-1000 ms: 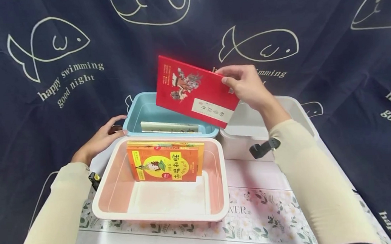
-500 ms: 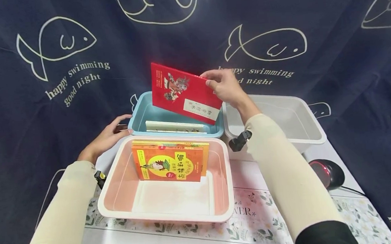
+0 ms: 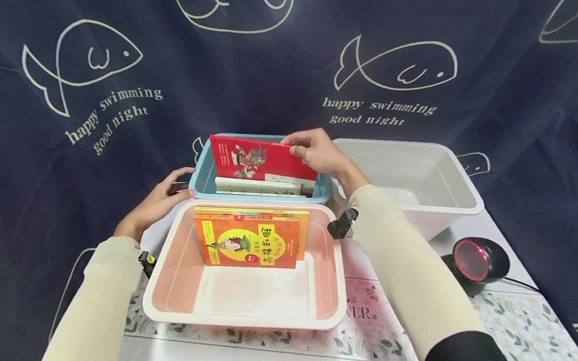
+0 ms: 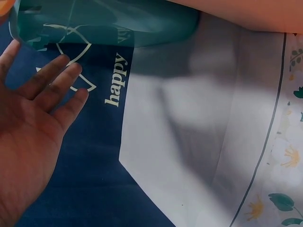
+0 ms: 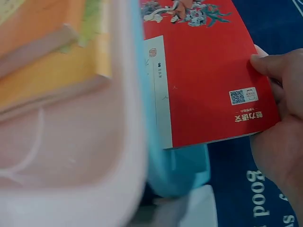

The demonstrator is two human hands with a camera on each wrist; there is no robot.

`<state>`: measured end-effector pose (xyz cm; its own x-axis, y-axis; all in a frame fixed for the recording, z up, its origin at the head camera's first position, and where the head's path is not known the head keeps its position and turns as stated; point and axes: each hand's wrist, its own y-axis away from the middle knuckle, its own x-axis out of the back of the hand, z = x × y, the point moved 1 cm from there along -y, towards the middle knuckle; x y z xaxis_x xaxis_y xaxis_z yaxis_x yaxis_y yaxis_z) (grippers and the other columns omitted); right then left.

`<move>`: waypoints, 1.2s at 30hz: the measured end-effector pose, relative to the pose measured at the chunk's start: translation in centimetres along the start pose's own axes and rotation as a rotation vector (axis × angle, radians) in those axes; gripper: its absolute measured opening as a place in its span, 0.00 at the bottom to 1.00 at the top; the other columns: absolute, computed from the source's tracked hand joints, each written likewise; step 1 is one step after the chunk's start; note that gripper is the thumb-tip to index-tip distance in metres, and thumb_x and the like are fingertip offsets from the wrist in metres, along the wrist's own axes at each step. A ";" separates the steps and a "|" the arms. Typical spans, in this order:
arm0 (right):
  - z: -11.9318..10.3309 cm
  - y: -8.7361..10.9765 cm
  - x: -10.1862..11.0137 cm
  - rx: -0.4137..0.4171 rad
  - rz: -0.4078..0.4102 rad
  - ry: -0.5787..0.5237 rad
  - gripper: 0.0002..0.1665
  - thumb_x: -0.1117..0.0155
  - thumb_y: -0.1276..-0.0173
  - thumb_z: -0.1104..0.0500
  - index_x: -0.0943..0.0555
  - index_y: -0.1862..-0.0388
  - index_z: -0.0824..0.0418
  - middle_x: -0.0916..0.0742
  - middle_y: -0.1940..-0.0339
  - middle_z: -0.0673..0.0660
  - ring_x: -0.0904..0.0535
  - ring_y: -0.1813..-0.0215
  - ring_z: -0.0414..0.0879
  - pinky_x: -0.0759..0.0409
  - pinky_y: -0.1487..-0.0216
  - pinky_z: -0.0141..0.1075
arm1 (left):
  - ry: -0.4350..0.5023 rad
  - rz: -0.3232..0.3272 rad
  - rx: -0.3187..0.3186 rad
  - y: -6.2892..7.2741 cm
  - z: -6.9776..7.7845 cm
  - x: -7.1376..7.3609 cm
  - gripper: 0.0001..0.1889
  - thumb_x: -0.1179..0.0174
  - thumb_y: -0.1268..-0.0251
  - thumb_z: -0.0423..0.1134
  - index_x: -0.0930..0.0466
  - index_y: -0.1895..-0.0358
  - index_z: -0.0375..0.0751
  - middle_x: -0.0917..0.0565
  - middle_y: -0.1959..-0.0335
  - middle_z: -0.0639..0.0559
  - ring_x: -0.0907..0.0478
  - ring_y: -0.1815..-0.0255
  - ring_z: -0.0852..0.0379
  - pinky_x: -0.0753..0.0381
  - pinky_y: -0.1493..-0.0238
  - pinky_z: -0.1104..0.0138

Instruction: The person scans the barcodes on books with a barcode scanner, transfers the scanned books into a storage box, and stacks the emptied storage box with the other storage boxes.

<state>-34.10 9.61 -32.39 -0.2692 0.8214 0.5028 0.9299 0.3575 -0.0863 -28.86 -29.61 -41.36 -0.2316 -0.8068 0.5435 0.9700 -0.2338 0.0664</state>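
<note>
My right hand [image 3: 317,156] pinches the top edge of a red book [image 3: 259,157], its thumb on the illustrated cover. The book stands with its lower part inside a blue bin [image 3: 326,189], behind a pale book [image 3: 254,187]. In the right wrist view the thumb presses the red cover [image 5: 203,85] near its edge. My left hand [image 3: 157,203] rests against the blue bin's left end. The left wrist view shows its fingers spread and nearly straight beside the bin wall [image 4: 118,28].
A pink bin [image 3: 244,324] stands in front, holding several upright orange and yellow books [image 3: 250,242]. To the right is a light grey bin [image 3: 419,177]. A black device [image 3: 481,259] with a red glow and a cable sits near the table's right edge.
My right hand has brought the red book left and down, from above the blue bin to partly inside it. The left hand has stayed at the blue bin's end.
</note>
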 end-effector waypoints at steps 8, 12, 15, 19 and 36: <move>1.9 0.1 -2.4 -0.034 -0.077 -0.045 0.15 0.40 0.24 0.65 0.12 0.45 0.56 0.10 0.50 0.57 0.15 0.51 0.53 0.14 0.45 0.43 | 0.009 -0.006 0.013 -0.1 0.0 0.0 0.37 0.43 0.22 0.48 0.50 0.17 0.59 0.35 0.22 0.33 0.36 0.22 0.33 0.39 0.24 0.34; 3.0 0.2 -3.4 -0.067 -0.108 -0.041 0.15 0.40 0.24 0.64 0.12 0.46 0.53 0.10 0.50 0.56 0.16 0.53 0.52 0.16 0.57 0.38 | 0.005 0.000 0.008 -0.2 -0.1 0.0 0.37 0.43 0.23 0.48 0.50 0.17 0.58 0.35 0.22 0.33 0.36 0.22 0.33 0.39 0.24 0.33; 3.7 0.5 -3.9 -0.121 -0.137 -0.033 0.15 0.40 0.24 0.63 0.11 0.49 0.50 0.10 0.51 0.54 0.17 0.55 0.50 0.20 0.62 0.37 | 0.004 -0.007 0.012 -0.3 0.0 -0.1 0.37 0.43 0.22 0.49 0.50 0.17 0.58 0.35 0.21 0.34 0.36 0.22 0.33 0.38 0.25 0.33; 4.1 0.7 -4.3 -0.134 -0.182 -0.005 0.15 0.40 0.25 0.63 0.10 0.51 0.49 0.09 0.52 0.53 0.18 0.55 0.49 0.21 0.55 0.37 | 0.002 -0.005 0.015 -0.3 0.2 -0.2 0.37 0.43 0.22 0.49 0.50 0.17 0.58 0.35 0.21 0.34 0.36 0.22 0.33 0.37 0.25 0.33; 3.3 0.8 -4.5 -0.119 -0.276 0.056 0.16 0.30 0.31 0.57 0.11 0.44 0.50 0.09 0.45 0.54 0.16 0.53 0.44 0.20 0.50 0.36 | 0.001 0.002 0.031 0.0 0.1 -0.1 0.37 0.44 0.22 0.48 0.51 0.17 0.60 0.37 0.20 0.34 0.36 0.21 0.34 0.38 0.24 0.34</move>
<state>-32.97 7.63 -37.53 -0.5046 0.6737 0.5399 0.8473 0.5066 0.1598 -28.81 -29.47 -41.37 -0.2296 -0.8076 0.5432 0.9723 -0.2149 0.0914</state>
